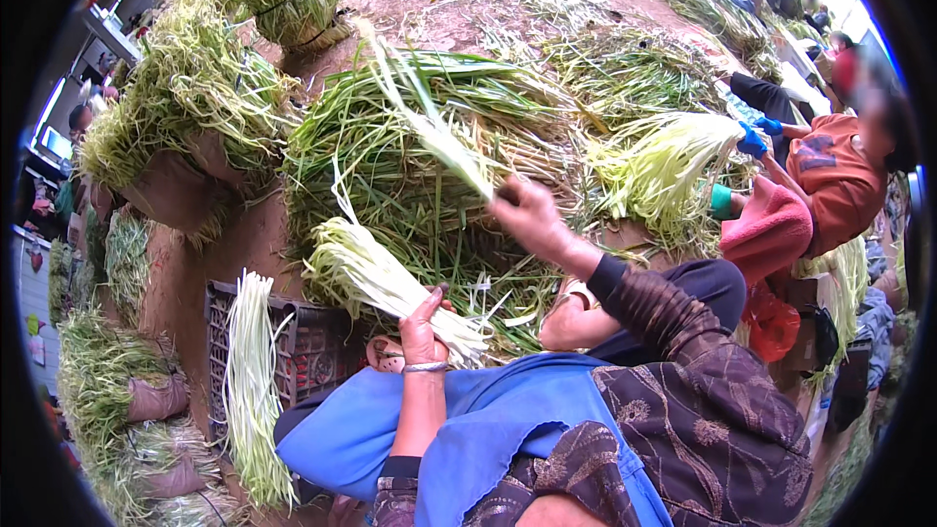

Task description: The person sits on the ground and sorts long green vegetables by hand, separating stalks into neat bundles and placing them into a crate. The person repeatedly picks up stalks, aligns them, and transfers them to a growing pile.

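My left hand [424, 333], with a bangle at its wrist, is closed around a thick bundle of pale yellow-green stalks [373, 267] above my blue apron [512, 388]. My right hand [531, 216] is raised over the pile and grips the end of a few long pale stalks [424, 117], blurred by motion. Beneath and beyond both hands lies a large heap of green leafy stalks [439, 102] with drier stems at its right. Another bunch of pale stalks [252, 388] hangs over a dark plastic crate [307, 344] at the left.
Tied, wrapped bundles of leafy stalks [183, 110] stand at the left, and a strapped one [293, 4] stands farther back. Close at the right sits a co-worker [834, 176] whose blue-gloved hands hold pale stalks [673, 154]. A red plastic bag [772, 322] lies behind my right knee.
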The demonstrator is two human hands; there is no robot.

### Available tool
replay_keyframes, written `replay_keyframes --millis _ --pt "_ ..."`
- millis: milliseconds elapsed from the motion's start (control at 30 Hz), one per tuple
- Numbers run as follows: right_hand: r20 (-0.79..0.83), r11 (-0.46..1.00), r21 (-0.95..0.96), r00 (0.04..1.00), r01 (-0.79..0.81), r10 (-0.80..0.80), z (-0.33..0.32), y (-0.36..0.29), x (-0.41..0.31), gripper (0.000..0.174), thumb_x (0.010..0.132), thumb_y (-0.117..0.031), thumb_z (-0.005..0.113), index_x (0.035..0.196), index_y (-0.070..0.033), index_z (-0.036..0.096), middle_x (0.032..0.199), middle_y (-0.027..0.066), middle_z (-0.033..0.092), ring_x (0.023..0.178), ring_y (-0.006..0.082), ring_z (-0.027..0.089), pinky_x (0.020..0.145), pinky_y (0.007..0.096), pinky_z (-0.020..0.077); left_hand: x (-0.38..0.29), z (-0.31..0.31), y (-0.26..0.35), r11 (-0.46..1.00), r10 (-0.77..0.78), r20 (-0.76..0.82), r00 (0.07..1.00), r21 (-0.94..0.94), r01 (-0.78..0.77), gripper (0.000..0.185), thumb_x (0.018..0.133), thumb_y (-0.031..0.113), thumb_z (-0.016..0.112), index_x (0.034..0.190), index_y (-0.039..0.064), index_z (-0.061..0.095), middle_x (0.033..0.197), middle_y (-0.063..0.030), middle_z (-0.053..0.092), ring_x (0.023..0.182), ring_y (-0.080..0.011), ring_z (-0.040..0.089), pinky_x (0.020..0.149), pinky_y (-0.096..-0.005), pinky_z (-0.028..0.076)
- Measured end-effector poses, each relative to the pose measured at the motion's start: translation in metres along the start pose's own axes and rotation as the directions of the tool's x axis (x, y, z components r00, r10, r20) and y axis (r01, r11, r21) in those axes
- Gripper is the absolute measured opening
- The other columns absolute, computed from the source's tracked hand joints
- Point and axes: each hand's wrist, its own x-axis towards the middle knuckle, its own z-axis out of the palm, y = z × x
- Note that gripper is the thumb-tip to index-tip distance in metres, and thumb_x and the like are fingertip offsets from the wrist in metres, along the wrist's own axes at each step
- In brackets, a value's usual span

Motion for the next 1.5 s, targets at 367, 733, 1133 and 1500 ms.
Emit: replay_keyframes --millis 367,733,1133,1500 --pt "0.501 0.987 -0.131 0.853 -0.095 0.149 0.056 0.033 -0.111 0.033 0.083 -0.033 0.069 0.092 -0.002 0.064 0.083 0.0175 0.066 0.077 0.0288 0.067 0.067 0.0401 0.0508 0.0 -0.007 -0.012 0.987 0.074 -0.063 0.995 0.151 -0.064 0.015 0.077 -0.006 0.073 0.091 -0.003 0.068 0.078 -0.0071 0.067 0.063 -0.0166 0.063 0.06 -0.0295 0.053" --pt "0.545 0.723 0.355 0.76 -0.593 0.355 0.088 0.034 -0.057 0.018 0.087 -0.019 0.072 0.084 -0.002 0.068 0.067 0.0012 0.063 0.054 0.0064 0.054 0.047 0.0237 0.0387 0.0 -0.003 -0.011 0.99 0.091 -0.054 0.994 0.117 -0.084 0.03 0.074 -0.011 0.073 0.102 -0.003 0.065 0.089 -0.0066 0.066 0.071 -0.0157 0.063 0.065 -0.0287 0.053" --pt "0.108 0.5 -0.863 0.942 -0.07 0.318 -0.093 0.233 -0.053 0.013 0.08 -0.016 0.061 0.085 -0.006 0.068 0.085 0.0181 0.068 0.081 0.0339 0.068 0.071 0.0441 0.0554 -0.002 0.0 0.027 0.99 0.142 -0.143 0.979 0.043 -0.137 0.02 0.078 -0.004 0.074 0.094 -0.002 0.062 0.074 -0.0084 0.064 0.06 -0.0188 0.061 0.058 -0.0316 0.052" --pt "0.462 0.973 -0.203 0.887 0.113 -0.006 0.012 0.086 -0.036 0.042 0.088 -0.042 0.064 0.1 -0.001 0.066 0.1 0.0185 0.065 0.091 0.0321 0.063 0.078 0.0431 0.0511 -0.013 0.013 0.014 0.986 0.143 -0.072 0.987 0.099 -0.135 0.019 0.076 -0.008 0.072 0.093 -0.006 0.065 0.081 -0.0107 0.068 0.067 -0.0196 0.066 0.063 -0.0315 0.055"
